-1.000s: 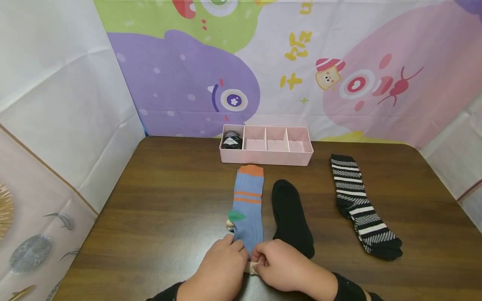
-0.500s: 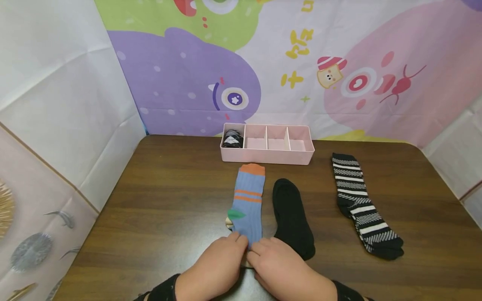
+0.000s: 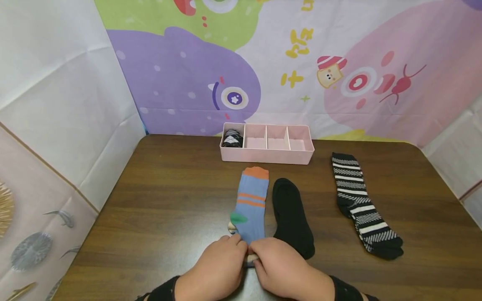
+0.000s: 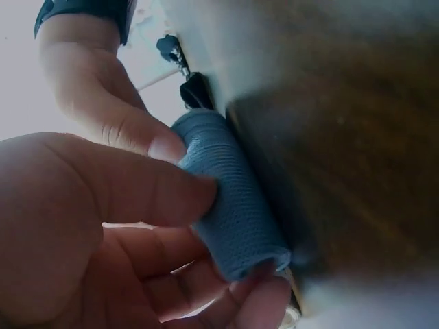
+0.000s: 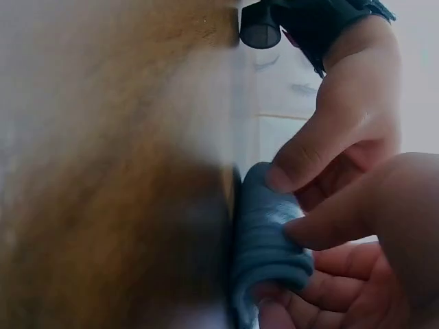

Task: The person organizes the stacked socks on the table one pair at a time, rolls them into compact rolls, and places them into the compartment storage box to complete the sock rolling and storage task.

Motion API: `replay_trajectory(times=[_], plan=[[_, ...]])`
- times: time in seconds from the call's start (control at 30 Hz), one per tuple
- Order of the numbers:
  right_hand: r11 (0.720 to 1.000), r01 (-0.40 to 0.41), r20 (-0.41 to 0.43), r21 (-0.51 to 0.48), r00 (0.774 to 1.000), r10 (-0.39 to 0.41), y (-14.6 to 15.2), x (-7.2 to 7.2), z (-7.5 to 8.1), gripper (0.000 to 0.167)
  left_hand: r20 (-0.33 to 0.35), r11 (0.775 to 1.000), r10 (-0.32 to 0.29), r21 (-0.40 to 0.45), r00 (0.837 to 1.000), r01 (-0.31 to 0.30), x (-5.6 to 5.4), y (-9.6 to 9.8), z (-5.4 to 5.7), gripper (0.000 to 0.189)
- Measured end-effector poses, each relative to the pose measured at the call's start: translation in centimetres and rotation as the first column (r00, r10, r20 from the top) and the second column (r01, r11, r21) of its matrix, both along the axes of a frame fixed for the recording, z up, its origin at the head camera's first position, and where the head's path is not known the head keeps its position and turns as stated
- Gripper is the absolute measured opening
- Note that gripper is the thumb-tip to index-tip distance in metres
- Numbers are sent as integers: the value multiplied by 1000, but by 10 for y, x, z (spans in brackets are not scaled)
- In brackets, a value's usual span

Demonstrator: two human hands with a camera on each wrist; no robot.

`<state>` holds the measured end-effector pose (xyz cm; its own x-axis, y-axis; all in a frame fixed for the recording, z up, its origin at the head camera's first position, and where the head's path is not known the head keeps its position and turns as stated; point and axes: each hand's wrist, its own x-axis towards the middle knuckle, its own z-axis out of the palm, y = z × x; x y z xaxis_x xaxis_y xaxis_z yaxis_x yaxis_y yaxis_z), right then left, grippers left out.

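Note:
A blue sock (image 3: 251, 221) with an orange cuff, orange stripes and a green heel patch lies on the table, its toe end rolled up toward me. My left hand (image 3: 216, 265) grips the roll from the left, and my right hand (image 3: 284, 265) grips it from the right. In the left wrist view the rolled sock (image 4: 230, 195) forms a tube between thumb and fingers. The right wrist view shows the same roll (image 5: 267, 233), with both thumbs on it and a right fingertip at its open end. Much of the roll is hidden by the hands in the head view.
A black sock (image 3: 293, 217) lies just right of the blue one. Farther right is a black-and-white striped pair of socks (image 3: 363, 205). At the back of the table stands a pink divided box (image 3: 267, 156); a rolled argyle sock (image 3: 232, 139) sits in its leftmost compartment.
The toe end has been rolled farther, and the flat part of the blue sock has shifted slightly right and toward me. Both hands stay on the roll; the other socks and box have not moved.

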<state>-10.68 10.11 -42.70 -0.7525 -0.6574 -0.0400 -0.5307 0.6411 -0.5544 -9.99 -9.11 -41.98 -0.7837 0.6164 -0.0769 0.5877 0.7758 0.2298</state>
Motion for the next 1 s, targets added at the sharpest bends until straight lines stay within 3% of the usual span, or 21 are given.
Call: replay_trajectory(times=[0.1, 0.2, 0.33, 0.43, 0.53, 0.63, 0.73, 0.83, 1.0], plan=[[998, 53, 91, -42, 995, -49, 2, -1, 1, 11, 12, 1000, 5, -9, 1000, -5, -1, 1, 1, 6], [996, 58, 103, -61, 993, -52, 3, -1, 0, 12, 65, 1000, 10, 11, 998, -11, -1, 0, 2, 10], [1000, -13, -48, 13, 999, 13, 3, -1, 0, 7, 135, 998, 13, 64, 991, -22, -2, -1, 1, 16], [990, -68, -175, 124, 981, 89, 3, -1, 2, 11, 153, 996, 12, 88, 988, -26, -2, -1, 0, 15], [978, -89, -232, 190, 964, 133, 3, -2, 3, 16, 157, 995, 13, 94, 987, -28, -2, -1, -1, 14], [975, -78, -251, 207, 959, 130, 2, -2, 2, 13, 122, 996, 11, 81, 992, -21, -2, -1, 0, 14], [976, -67, -252, 207, 960, 119, 2, -2, 1, 10, -3, 998, -10, 59, 1000, 10, -1, -1, 0, 11], [979, -56, -234, 197, 967, 102, 2, -1, 0, 8, -101, 998, -43, 48, 994, 48, -1, -1, 1, 14], [980, -42, -198, 193, 977, 81, 2, 0, 1, 5, -102, 995, -88, 36, 991, 92, 0, -1, 3, 17]])
